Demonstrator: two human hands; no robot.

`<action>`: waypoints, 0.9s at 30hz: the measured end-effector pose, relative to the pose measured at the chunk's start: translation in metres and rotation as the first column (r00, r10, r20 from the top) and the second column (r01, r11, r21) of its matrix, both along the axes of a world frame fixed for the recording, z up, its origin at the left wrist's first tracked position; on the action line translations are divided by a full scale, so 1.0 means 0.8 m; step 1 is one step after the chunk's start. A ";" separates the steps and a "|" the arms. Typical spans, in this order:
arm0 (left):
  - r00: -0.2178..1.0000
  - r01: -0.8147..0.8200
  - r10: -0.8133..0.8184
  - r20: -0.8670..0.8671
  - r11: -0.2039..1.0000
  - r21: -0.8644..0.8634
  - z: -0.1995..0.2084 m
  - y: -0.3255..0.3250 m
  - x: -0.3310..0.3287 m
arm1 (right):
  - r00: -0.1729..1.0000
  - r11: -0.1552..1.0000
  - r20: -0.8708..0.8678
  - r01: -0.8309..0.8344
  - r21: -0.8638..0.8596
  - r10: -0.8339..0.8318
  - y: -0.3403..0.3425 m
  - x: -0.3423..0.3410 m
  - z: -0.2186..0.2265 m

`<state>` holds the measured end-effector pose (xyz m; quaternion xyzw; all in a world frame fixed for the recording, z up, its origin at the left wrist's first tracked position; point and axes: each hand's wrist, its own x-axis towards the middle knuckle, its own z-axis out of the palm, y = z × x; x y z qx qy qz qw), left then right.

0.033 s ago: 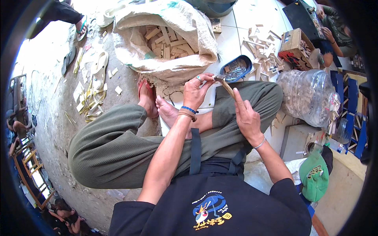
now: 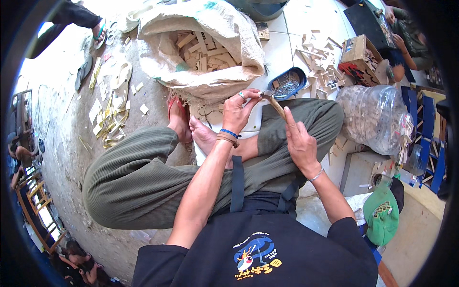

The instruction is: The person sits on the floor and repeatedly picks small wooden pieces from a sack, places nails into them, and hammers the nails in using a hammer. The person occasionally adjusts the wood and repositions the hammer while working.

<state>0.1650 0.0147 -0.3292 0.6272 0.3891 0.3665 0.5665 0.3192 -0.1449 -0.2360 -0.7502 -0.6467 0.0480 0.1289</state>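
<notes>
Wood strips (image 2: 310, 52) lie beside our tray (image 2: 303, 77) of nails (image 2: 287, 83); right grip (image 2: 300, 142) clasps a hammer (image 2: 275, 105), left grip (image 2: 237, 109) pinched by its head (image 2: 266, 94).

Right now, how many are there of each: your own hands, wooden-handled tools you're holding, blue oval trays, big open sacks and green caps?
Left hand and right hand: 2
Wooden-handled tool: 1
Blue oval tray: 1
Big open sack: 1
Green cap: 1
Total: 6
</notes>
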 end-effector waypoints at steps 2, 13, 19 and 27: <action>1.000 0.001 -0.001 -0.020 1.000 -0.013 -0.001 -0.001 0.000 | 0.999 0.999 -0.034 0.007 0.045 -0.006 -0.002 -0.001 -0.001; 1.000 0.013 -0.013 0.015 1.000 0.002 -0.003 -0.003 -0.001 | 0.997 0.996 -0.082 0.015 0.085 -0.008 -0.002 0.001 -0.008; 1.000 -0.001 0.001 0.020 1.000 0.017 -0.005 -0.001 0.002 | 0.999 1.000 -0.024 -0.022 0.001 0.022 -0.005 -0.002 -0.010; 1.000 0.003 -0.003 0.006 1.000 0.017 -0.004 -0.004 0.000 | 0.997 0.997 -0.072 0.001 0.083 0.005 -0.008 -0.002 -0.010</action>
